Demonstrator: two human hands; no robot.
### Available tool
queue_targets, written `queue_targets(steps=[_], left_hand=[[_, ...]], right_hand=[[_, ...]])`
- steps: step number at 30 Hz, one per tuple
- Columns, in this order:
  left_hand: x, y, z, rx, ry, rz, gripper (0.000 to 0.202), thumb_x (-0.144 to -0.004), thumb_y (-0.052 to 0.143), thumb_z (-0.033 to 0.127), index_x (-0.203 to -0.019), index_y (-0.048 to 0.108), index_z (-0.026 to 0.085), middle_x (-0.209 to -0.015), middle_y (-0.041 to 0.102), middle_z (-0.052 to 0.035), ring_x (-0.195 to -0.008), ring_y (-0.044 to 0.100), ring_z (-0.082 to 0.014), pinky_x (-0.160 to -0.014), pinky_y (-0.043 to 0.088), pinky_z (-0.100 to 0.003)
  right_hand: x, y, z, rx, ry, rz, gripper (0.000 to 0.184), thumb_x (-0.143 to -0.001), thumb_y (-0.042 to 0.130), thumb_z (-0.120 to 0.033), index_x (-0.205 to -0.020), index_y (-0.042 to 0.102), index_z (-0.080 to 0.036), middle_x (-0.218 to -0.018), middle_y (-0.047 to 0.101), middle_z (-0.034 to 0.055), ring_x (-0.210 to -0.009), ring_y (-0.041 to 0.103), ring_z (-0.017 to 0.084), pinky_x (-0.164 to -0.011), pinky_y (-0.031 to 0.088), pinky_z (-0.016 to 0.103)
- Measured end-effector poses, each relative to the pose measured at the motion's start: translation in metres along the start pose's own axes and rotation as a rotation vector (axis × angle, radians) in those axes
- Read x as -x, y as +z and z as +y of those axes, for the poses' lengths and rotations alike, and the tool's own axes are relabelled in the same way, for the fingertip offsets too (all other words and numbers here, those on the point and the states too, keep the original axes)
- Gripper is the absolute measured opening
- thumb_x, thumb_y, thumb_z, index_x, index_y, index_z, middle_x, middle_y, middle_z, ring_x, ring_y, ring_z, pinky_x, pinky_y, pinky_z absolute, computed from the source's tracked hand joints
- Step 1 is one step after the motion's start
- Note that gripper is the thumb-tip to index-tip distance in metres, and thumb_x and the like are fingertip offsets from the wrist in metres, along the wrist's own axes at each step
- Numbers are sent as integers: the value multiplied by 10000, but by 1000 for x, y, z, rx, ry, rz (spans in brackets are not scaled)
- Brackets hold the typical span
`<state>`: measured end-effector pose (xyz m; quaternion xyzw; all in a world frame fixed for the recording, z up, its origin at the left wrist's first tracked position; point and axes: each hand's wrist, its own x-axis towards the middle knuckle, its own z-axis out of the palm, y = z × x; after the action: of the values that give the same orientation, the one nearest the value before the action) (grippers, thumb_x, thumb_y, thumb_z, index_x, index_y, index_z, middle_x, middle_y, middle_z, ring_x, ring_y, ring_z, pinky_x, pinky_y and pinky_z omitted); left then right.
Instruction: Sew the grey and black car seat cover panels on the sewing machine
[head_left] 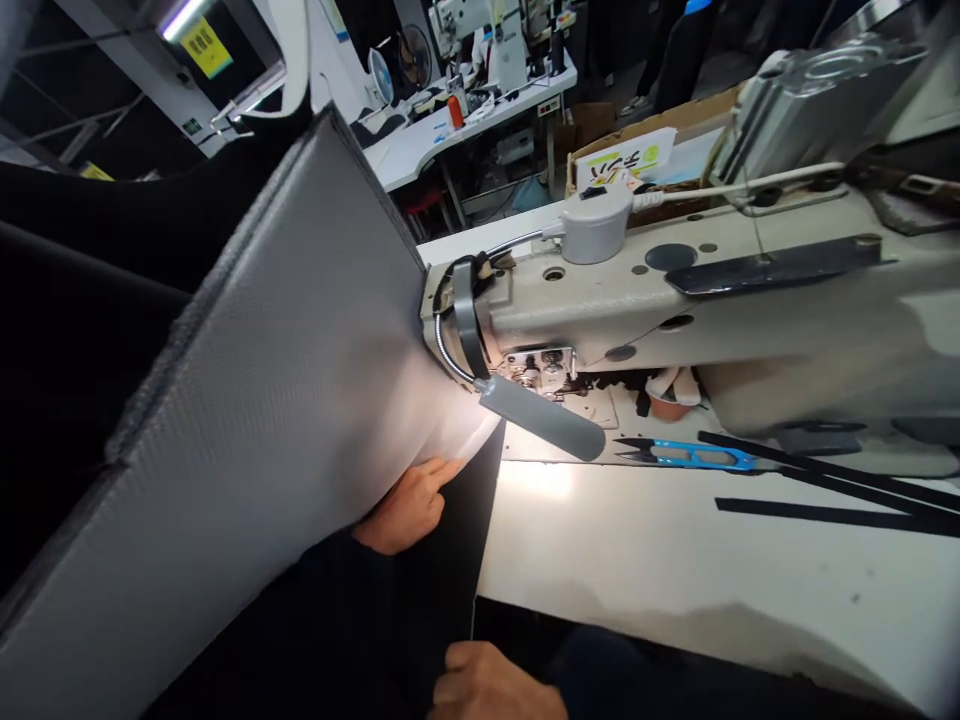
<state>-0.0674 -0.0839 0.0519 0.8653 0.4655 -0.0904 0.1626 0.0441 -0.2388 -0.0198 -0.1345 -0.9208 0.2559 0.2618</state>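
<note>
A large stiff grey panel (285,400) with black edging stands tilted up at the left, and its lower corner reaches the sewing machine (675,300) head. My left hand (409,505) is under that corner, fingers pinched on the panel's lit edge, beside the needle area (544,375). Black fabric (420,600) hangs below the panel over the table's front edge. My right hand (487,685) is at the bottom of the view with its fingers curled on the black fabric; the fingertips are hidden.
A grey gooseneck lamp (540,415) lights the white table (675,560). Blue thread snips (690,457) and black straps (840,490) lie to the right of the needle. Other sewing stations (480,90) and a cardboard box (645,140) stand behind.
</note>
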Motion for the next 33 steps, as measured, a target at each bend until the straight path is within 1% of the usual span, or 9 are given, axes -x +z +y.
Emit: queue_targets(steps=[4, 6, 9, 13, 18, 20, 22, 27, 33], left_hand=[[-6, 0, 15, 175, 10, -25, 630, -673, 369, 14, -1251, 512, 220, -1089, 607, -38, -1010, 559, -179, -926, 448, -276], [-7, -1, 23, 153, -37, -22, 596, -661, 376, 15, -1215, 492, 204, -1084, 603, -52, -982, 570, -186, -885, 464, -289], [-7, -4, 34, 21, -94, -53, 449, -666, 397, 42, -1081, 482, 192, -986, 597, -57, -859, 596, -207, -758, 478, -314], [-3, -8, 38, -225, -100, -19, 406, -684, 412, 52, -1055, 456, 212, -1000, 562, -45, -679, 580, -180, -603, 439, -308], [6, -6, 36, -447, -64, 77, 680, -658, 415, -20, -1283, 358, 241, -1038, 544, -39, -796, 590, -199, -660, 460, -312], [6, -4, 38, -431, -71, 46, 667, -681, 417, -7, -1293, 359, 251, -1027, 550, -34, -752, 592, -190, -631, 458, -306], [5, -2, 43, -379, -82, -5, 608, -706, 413, 11, -1266, 392, 246, -1001, 563, -34, -707, 594, -178, -595, 447, -291], [-2, -1, 61, -227, -91, -132, 526, -734, 429, 59, -1251, 433, 160, -929, 602, -76, -692, 599, -203, -593, 448, -306], [-4, -1, 76, -110, -77, -145, 455, -753, 435, 72, -1201, 484, 132, -980, 624, -105, -770, 581, -222, -671, 455, -347]], right_hand=[[4, -34, 31, 126, -108, 13, 175, -914, 495, -280, -769, 533, -191, -740, 578, 1, -723, 503, 163, -682, 360, 341], [-5, -38, 47, 259, -120, 47, 154, -899, 490, -241, -772, 546, -175, -750, 574, 21, -732, 504, 187, -640, 333, 351], [-19, -33, 59, 326, -153, 23, 148, -829, 555, -217, -687, 545, -179, -612, 521, 5, -651, 489, 184, -555, 274, 321], [-21, -32, 54, 310, -180, 55, 145, -790, 575, -265, -684, 544, -172, -608, 520, 9, -621, 467, 173, -525, 247, 314], [1, -44, 37, 277, -107, 154, 233, -804, 547, -263, -607, 461, -176, -587, 481, -8, -571, 398, 143, -512, 228, 305], [11, -44, 31, 282, -31, 156, 250, -804, 545, -216, -586, 431, -175, -569, 472, -16, -571, 391, 135, -530, 253, 307], [19, -42, 25, 292, 18, 79, 240, -813, 545, -213, -599, 441, -178, -586, 497, -15, -594, 409, 136, -562, 290, 308], [28, -32, 21, 366, 115, -37, 184, -868, 496, -206, -686, 520, -189, -600, 551, 11, -580, 459, 155, -566, 312, 314], [27, -28, 34, 420, 25, -63, 192, -820, 533, -207, -638, 475, -184, -568, 560, 17, -525, 498, 159, -468, 216, 298]])
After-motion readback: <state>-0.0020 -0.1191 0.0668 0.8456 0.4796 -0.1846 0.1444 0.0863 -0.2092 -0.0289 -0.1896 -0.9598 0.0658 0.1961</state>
